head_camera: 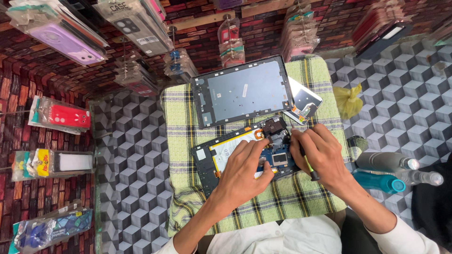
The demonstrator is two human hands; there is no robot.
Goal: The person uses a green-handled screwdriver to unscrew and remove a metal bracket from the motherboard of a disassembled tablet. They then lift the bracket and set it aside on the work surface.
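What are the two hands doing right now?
Left hand: open, fingers resting on the opened tablet.
Right hand: closed around a screwdriver, tip at the tablet's circuit board.

Checked green cloth (188, 197) — opened tablet (221, 155), grey back panel (242, 89), small screen (303, 103)

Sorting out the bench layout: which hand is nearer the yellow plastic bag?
Right. The right hand, holding a screwdriver, is just below-left of the yellow plastic bag; the left hand rests farther left on the opened tablet.
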